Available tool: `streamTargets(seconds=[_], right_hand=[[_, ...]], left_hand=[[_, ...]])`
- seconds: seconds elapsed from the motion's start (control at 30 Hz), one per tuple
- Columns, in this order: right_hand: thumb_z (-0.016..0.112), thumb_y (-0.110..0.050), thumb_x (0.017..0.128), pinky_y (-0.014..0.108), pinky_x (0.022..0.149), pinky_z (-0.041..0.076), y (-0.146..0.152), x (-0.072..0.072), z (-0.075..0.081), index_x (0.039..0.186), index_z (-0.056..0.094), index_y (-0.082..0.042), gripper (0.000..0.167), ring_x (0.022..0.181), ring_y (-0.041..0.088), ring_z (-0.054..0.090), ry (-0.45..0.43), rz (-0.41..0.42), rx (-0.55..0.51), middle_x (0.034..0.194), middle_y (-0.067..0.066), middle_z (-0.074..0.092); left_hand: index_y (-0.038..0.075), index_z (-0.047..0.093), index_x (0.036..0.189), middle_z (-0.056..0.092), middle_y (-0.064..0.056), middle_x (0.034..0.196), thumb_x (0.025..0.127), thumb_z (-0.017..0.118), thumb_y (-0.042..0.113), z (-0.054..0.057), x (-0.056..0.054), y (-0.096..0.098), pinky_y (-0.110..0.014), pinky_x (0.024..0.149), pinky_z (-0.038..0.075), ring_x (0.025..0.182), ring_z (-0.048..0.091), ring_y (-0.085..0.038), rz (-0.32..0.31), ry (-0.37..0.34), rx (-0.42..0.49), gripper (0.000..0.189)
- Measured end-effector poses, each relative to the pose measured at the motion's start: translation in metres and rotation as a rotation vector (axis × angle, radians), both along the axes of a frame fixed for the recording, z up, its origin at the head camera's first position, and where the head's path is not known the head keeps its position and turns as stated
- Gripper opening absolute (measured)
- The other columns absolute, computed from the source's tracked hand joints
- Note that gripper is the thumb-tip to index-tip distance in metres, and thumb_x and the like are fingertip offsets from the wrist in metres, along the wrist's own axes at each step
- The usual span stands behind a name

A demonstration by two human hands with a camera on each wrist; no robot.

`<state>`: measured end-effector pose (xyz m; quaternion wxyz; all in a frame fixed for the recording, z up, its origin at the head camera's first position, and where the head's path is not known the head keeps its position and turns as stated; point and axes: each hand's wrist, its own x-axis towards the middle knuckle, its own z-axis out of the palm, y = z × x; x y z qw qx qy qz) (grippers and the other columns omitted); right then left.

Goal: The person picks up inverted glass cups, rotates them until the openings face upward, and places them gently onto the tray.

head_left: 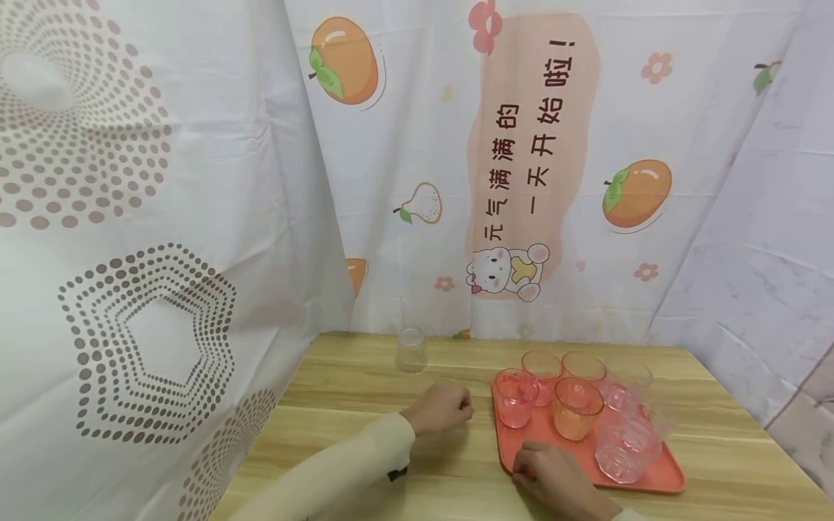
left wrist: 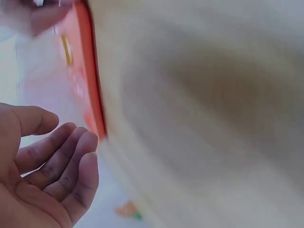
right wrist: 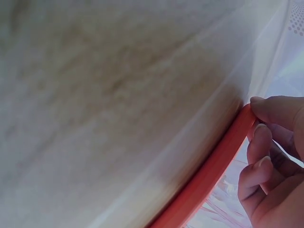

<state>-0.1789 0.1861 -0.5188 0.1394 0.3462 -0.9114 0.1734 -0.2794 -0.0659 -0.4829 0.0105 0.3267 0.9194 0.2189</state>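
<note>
On the table, a red-orange tray [head_left: 536,434] bears several glasses. My right hand [head_left: 554,470] is at the tray's near left corner. In the right wrist view, its thumb and index finger pinch the tray rim [right wrist: 204,185]. My left hand [head_left: 441,409] hovers left of the tray with nothing in it. The left wrist view shows its fingers [left wrist: 88,178] loosely curled and apart from the tray. A pink glass [head_left: 515,405] stands at the tray's left side, beside a yellowish glass [head_left: 575,412]. A ribbed clear glass [head_left: 619,459] appears tipped over near the right.
One clear glass [head_left: 411,353] stands alone toward the back of the wooden table [head_left: 345,405]. More pink glasses [head_left: 542,369] are at the tray's rear. A printed curtain [head_left: 404,275] hangs behind the table, and another patterned curtain [head_left: 260,181] hangs along the left.
</note>
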Motion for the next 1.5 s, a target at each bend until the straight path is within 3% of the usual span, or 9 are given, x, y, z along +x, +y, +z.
streamTargets(seconds=[0.23, 0.33, 0.5, 0.73, 0.87, 1.0, 1.2, 1.37, 1.5], right_hand=[[0.087, -0.018, 0.080, 0.027, 0.060, 0.049, 0.003, -0.001, 0.000, 0.079, 0.069, -0.024, 0.019, 0.072, -0.003, 0.053, 0.001, -0.005, 0.000, 0.081, -0.019, 0.055], [0.088, -0.017, 0.079, 0.026, 0.060, 0.049, 0.004, -0.002, -0.001, 0.079, 0.069, -0.025, 0.021, 0.071, -0.003, 0.053, 0.014, -0.006, -0.007, 0.081, -0.019, 0.055], [0.088, -0.016, 0.079, 0.026, 0.060, 0.049, 0.006, -0.004, -0.001, 0.079, 0.068, -0.025, 0.022, 0.071, -0.004, 0.053, 0.001, -0.004, -0.009, 0.081, -0.019, 0.055], [0.087, -0.015, 0.079, 0.025, 0.060, 0.049, 0.004, -0.006, -0.001, 0.081, 0.068, -0.026, 0.022, 0.071, -0.005, 0.053, 0.004, 0.025, -0.025, 0.081, -0.019, 0.057], [0.087, -0.015, 0.081, 0.025, 0.061, 0.049, 0.002, -0.007, 0.000, 0.081, 0.068, -0.025, 0.020, 0.071, -0.004, 0.053, -0.007, 0.031, -0.027, 0.081, -0.019, 0.057], [0.086, -0.015, 0.081, 0.025, 0.061, 0.048, 0.002, -0.006, -0.001, 0.081, 0.068, -0.025, 0.021, 0.071, -0.005, 0.051, -0.020, 0.025, -0.035, 0.080, -0.020, 0.056], [0.087, -0.017, 0.079, 0.025, 0.060, 0.046, 0.002, -0.005, -0.005, 0.080, 0.067, -0.028, 0.023, 0.070, -0.005, 0.048, -0.029, 0.013, -0.019, 0.080, -0.021, 0.053], [0.085, -0.016, 0.082, 0.025, 0.061, 0.048, 0.000, -0.005, -0.002, 0.082, 0.068, -0.027, 0.020, 0.072, -0.005, 0.050, -0.084, 0.005, -0.010, 0.081, -0.021, 0.055], [0.084, -0.015, 0.083, 0.025, 0.062, 0.048, 0.000, -0.004, 0.001, 0.083, 0.068, -0.027, 0.019, 0.073, -0.005, 0.051, -0.100, 0.007, -0.016, 0.081, -0.021, 0.056]], left_hand=[[0.008, 0.071, 0.088, 0.060, 0.008, 0.070, 0.101, 0.060, 0.012, 0.027, -0.035, -0.032, -0.020, 0.052, 0.045, 0.054, 0.050, -0.002, 0.028, 0.074, 0.027, 0.017], [0.009, 0.071, 0.088, 0.061, 0.007, 0.072, 0.100, 0.061, 0.012, 0.037, -0.048, -0.044, -0.021, 0.054, 0.046, 0.055, 0.050, -0.003, 0.070, 0.125, 0.030, 0.016], [0.009, 0.072, 0.087, 0.062, 0.003, 0.078, 0.097, 0.061, 0.010, 0.045, -0.066, -0.060, -0.027, 0.059, 0.050, 0.064, 0.055, -0.009, 0.148, 0.186, 0.038, 0.015], [-0.001, 0.072, 0.107, 0.070, -0.012, 0.105, 0.097, 0.069, 0.017, 0.044, -0.089, -0.080, -0.041, 0.082, 0.056, 0.096, 0.065, -0.027, 0.237, 0.244, -0.038, 0.021], [-0.002, 0.069, 0.106, 0.064, -0.013, 0.100, 0.095, 0.072, 0.027, 0.043, -0.103, -0.088, -0.043, 0.081, 0.054, 0.092, 0.061, -0.029, 0.317, 0.246, -0.097, 0.032], [-0.004, 0.066, 0.106, 0.061, -0.015, 0.100, 0.094, 0.073, 0.034, 0.041, -0.111, -0.090, -0.047, 0.082, 0.053, 0.093, 0.059, -0.031, 0.368, 0.195, -0.082, 0.040], [-0.008, 0.066, 0.112, 0.062, -0.022, 0.113, 0.093, 0.073, 0.038, 0.028, -0.118, -0.090, -0.051, 0.089, 0.053, 0.106, 0.059, -0.037, 0.400, 0.127, -0.064, 0.050], [-0.010, 0.066, 0.111, 0.064, -0.022, 0.111, 0.092, 0.076, 0.037, 0.019, -0.124, -0.091, -0.050, 0.089, 0.053, 0.104, 0.061, -0.037, 0.414, 0.120, -0.063, 0.052], [-0.011, 0.065, 0.114, 0.063, -0.023, 0.110, 0.091, 0.077, 0.037, 0.018, -0.129, -0.089, -0.048, 0.087, 0.054, 0.101, 0.062, -0.036, 0.406, 0.106, -0.043, 0.055]])
